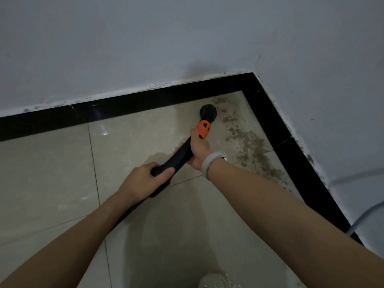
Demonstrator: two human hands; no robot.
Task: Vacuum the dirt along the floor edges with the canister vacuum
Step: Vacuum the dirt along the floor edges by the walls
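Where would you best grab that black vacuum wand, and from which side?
Grip the vacuum wand on its smooth black shaft behind the orange collar, coming from above. It slants down to the floor, so both the right hand and left hand wrap there.

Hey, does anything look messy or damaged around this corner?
Yes. Brown dirt is scattered over the tiles along the right-hand black baseboard, just right of the vacuum nozzle. The wall paint above the baseboard looks chipped and stained.
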